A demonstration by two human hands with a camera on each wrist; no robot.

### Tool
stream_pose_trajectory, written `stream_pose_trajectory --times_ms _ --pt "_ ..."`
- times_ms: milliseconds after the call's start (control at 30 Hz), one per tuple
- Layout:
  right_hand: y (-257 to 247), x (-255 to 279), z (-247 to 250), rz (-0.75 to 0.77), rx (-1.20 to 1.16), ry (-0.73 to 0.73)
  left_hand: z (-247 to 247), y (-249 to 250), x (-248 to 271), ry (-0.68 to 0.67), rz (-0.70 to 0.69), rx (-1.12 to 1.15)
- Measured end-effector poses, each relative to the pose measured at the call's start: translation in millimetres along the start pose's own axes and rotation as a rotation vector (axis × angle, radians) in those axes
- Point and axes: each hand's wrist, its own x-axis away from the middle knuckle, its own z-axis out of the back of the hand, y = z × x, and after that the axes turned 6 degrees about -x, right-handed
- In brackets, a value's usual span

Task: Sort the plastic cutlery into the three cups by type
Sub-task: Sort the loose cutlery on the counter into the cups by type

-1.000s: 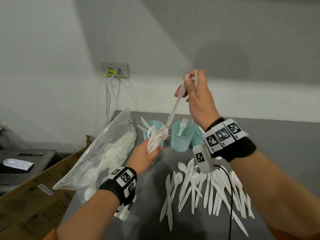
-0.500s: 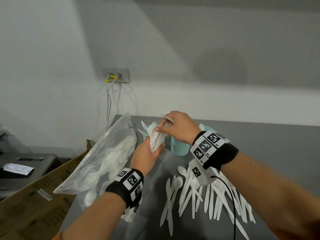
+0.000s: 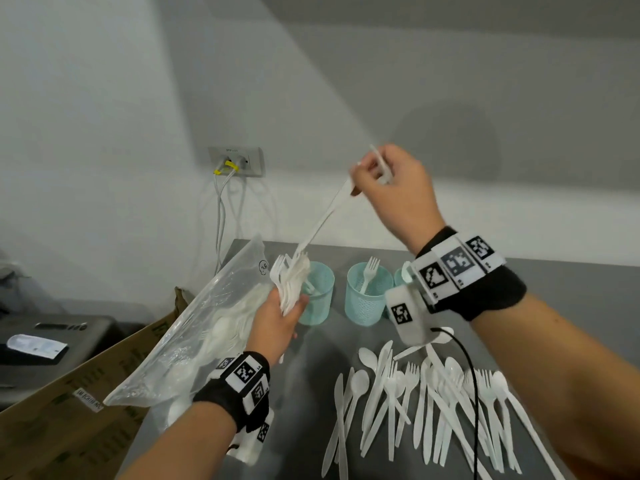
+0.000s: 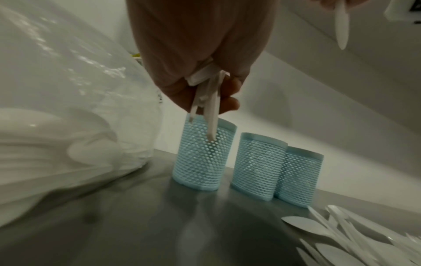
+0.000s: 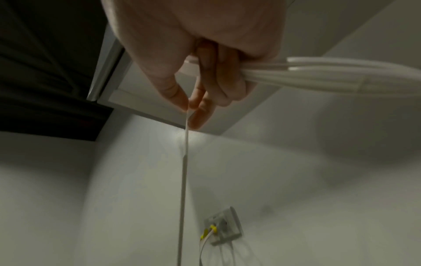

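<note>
My left hand (image 3: 292,306) grips a bundle of white plastic cutlery (image 3: 291,275) just left of the cups, its handles hanging below the fingers (image 4: 212,108). My right hand (image 3: 358,178) is raised above it. Thumb and forefinger pinch one long white piece (image 3: 325,220) whose lower end still touches the bundle; its type is unclear. The other fingers (image 5: 218,77) curl round several more white handles (image 5: 341,75). Three teal mesh cups stand in a row: left (image 3: 317,299), middle (image 3: 363,303) holding a fork (image 3: 370,270), right (image 4: 298,176) mostly hidden behind my right wrist.
A spread of loose knives, forks and spoons (image 3: 433,396) lies on the grey table (image 3: 571,282) in front of the cups. A clear bag of cutlery (image 3: 194,334) leans at the table's left edge, above a cardboard box (image 3: 69,396). A wall socket with cables (image 3: 237,161) is behind.
Half a second ago my right hand was down at the bundle; it has since risen, drawing one long piece up out of it. The left hand has stayed in place.
</note>
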Motion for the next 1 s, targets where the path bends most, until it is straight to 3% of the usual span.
stream_pose_trajectory --times_ms 100,233,333,467,600,700,800,1000 --pt "11.6 -13.9 -3.9 -0.009 0.100 0.062 10.0 0.1 -3.4 0.062 0.010 0.018" --pt "59.8 3.7 -34.7 -0.096 0.479 -0.214 14.6 3.1 -6.8 0.063 0.041 0.083" --pt "94.8 26.1 -54.3 -0.149 0.598 -0.391 13.0 5.0 -9.8 0.033 0.052 0.130" --pt "105.8 20.7 -62.0 -0.243 0.519 -0.352 12.0 7.7 -11.3 -0.027 0.073 0.214" --pt "82.9 0.8 -56.1 -0.158 0.172 -0.176 11.1 12.3 -13.3 -0.069 0.085 0.234" --pt "75.3 2.2 -56.0 -0.124 0.106 -0.107 8.9 16.5 -13.7 -0.061 0.084 0.247" --pt "90.9 10.5 -66.1 -0.166 -0.017 -0.166 7.1 19.4 -14.2 -0.059 0.104 0.242" --pt "128.1 32.2 -79.8 -0.353 0.075 -0.312 3.3 25.5 -13.1 -0.084 0.104 0.235"
